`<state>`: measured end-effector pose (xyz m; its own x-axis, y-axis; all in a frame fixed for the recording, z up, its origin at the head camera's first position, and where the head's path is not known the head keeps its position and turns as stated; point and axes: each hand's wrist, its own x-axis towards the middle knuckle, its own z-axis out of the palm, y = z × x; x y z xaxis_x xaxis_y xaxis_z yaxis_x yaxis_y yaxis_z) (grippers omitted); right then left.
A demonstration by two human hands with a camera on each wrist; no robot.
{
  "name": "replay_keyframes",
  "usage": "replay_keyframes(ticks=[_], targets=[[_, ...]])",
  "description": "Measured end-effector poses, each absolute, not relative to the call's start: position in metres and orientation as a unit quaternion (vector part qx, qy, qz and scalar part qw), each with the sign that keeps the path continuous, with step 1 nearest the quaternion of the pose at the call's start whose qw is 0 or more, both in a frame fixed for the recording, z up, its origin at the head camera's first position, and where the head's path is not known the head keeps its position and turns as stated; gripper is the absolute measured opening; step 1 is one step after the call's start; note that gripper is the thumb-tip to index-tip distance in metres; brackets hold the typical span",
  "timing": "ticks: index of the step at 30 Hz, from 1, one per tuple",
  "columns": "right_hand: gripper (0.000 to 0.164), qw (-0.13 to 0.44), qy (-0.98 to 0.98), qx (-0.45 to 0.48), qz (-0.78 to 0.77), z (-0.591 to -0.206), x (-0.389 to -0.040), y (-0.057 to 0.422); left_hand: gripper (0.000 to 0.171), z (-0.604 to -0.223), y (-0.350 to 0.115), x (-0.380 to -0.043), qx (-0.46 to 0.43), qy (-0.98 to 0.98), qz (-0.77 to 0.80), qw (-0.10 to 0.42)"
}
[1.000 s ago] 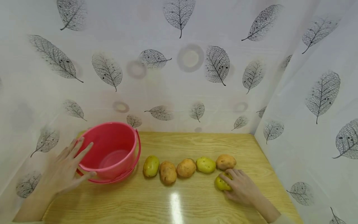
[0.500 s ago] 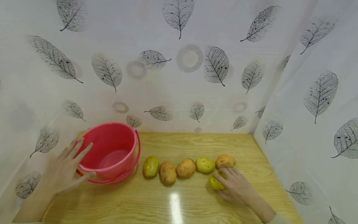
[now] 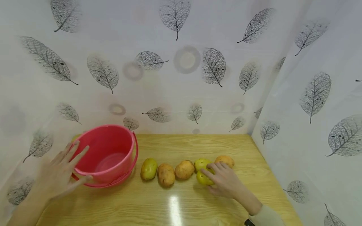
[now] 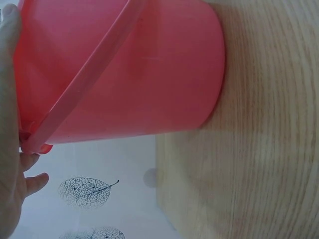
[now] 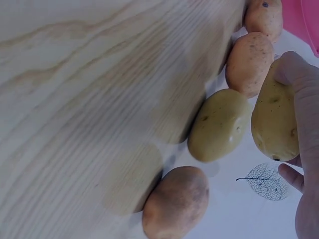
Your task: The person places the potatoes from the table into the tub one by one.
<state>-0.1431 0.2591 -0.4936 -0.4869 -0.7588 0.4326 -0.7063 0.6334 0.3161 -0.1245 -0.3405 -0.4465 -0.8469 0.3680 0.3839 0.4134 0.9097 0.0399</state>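
The table (image 3: 141, 208) has a light yellow-brown wooden top, and its fine grain runs mostly from left to right. On the near half of the table, a narrow white streak of light (image 3: 175, 210) is reflected, so the surface looks rather glossy. Behind the table rises a white back sheet (image 3: 158, 94). To the right of the table stands a right sheet (image 3: 291, 150); these 2 meet at the table's far right corner. To the left of the table is a left sheet (image 3: 11, 144). All 3 bear dark, net-like leaf prints (image 3: 214, 66). Above the table, the back sheet also shows 4 pale rings (image 3: 187, 59).
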Motion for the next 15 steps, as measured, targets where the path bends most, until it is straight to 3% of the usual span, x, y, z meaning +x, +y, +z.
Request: replay_keyframes(ticks=[15], targets=[[0.080,0.328,-0.829,0.453,-0.015,-0.485,-0.157,0.211,0.105,-0.445,-0.340,-0.123,-0.210,-0.958,-0.053,0.191]])
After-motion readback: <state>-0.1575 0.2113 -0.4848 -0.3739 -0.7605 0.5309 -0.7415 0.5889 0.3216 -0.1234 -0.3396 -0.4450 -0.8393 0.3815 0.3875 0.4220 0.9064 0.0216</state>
